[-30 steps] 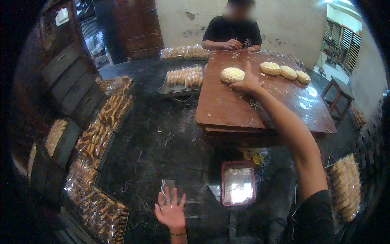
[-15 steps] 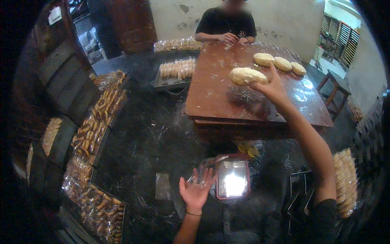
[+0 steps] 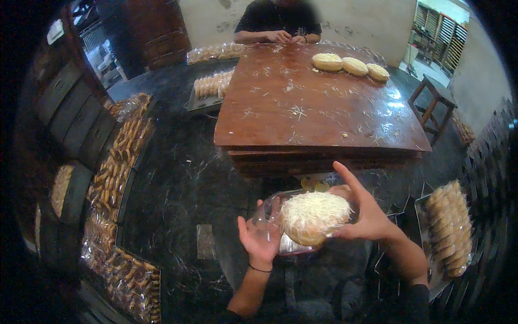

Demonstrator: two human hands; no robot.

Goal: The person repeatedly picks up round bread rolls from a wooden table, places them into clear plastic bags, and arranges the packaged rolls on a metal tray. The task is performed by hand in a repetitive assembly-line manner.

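A round bun topped with shredded cheese is gripped by my right hand, its thumb and fingers around the right side. To its left, my left hand holds a clear plastic bag, palm up. The bun's left side is at the bag's mouth; how far inside it sits I cannot tell. Beneath the bun, a red-rimmed tray with shiny clear sheets is mostly hidden. Three more cheese-topped buns lie in a row on the far right of the brown table.
Shreds of cheese are scattered over the table. A person in a dark shirt sits at its far side. Trays of bagged breads line the left floor; another tray of bagged breads stands at right. A wooden stool is beside the table.
My right hand has brought the bun from above the table down to the bag in my left hand. The bag is now spread beside the bun. My view has shifted slightly.
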